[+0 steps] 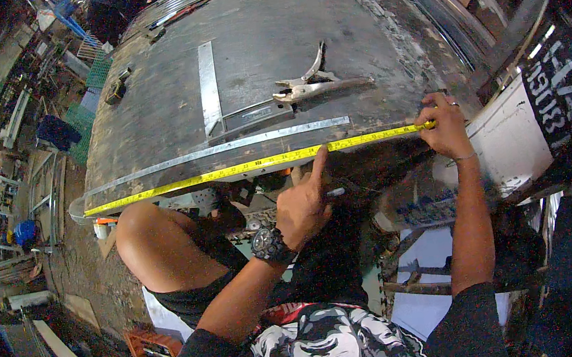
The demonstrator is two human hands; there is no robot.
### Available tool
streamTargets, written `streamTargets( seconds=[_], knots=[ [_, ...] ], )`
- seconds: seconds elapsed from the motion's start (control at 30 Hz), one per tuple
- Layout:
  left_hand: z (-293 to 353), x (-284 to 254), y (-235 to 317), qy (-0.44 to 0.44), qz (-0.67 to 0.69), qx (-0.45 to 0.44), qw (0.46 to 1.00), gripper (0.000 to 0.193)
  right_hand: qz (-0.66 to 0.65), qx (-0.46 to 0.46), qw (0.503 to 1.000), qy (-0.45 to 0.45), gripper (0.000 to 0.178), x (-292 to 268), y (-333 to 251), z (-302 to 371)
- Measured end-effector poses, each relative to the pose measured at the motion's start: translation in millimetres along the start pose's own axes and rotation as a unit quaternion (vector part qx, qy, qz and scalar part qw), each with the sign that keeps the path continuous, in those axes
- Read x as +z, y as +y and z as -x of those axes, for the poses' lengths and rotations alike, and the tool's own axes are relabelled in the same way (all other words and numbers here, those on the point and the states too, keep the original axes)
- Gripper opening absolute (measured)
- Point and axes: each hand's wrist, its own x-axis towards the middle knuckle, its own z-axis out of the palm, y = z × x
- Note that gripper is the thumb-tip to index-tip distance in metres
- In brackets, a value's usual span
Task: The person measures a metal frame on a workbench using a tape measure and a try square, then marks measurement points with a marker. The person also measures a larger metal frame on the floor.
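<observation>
Along the scuffed workbench [152, 102], a yellow tape-measure blade [229, 171] is running leftward from the right hand [447, 130], which is pinching it. Nearer mid-blade, the left hand [303, 208] is pointing its index finger; curled fingers' contents: cannot tell.

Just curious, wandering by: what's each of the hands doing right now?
Left hand: index finger extended to the yellow tape measure; whether it grips anything cannot be told.
Right hand: closed, holding the tape measure's right end.

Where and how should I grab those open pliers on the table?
Probably grip the pliers by the long lower handle, coming from your right: it points that way, opposite the jaws, while the upper handle splays away from you.
</observation>
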Motion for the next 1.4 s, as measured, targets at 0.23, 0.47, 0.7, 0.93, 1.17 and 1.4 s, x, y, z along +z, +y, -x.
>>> streamTargets(
  seconds=[0.23,0.47,0.7,0.93,1.17,1.4],
  knots=[
    [39,-9,-18,0.028,0.081,-0.022,0.996,0.093,0.008,-0.008,1.000,0.013,0.015,2,1,0],
    [70,-26,-60,0.156,0.105,-0.091,0.978,0.079,0.016,0.007,1.000,-0.022,0.018,0,2,-2],
    [70,-27,-71,0.213,0.113,-0.137,0.961,0.088,0.006,0.018,0.999,-0.037,0.017,-3,-2,-4],
    [67,-31,-68,0.137,0.108,-0.135,0.975,0.105,0.018,-0.004,1.000,-0.025,0.017,1,4,-2],
    [59,-38,-71,0.117,0.070,-0.111,0.984,0.104,0.039,0.017,0.998,-0.050,0.023,3,8,-1],
    [57,-38,-77,0.128,0.082,-0.108,0.983,0.102,0.020,-0.033,0.999,0.010,0.016,11,20,0]
  ],
)
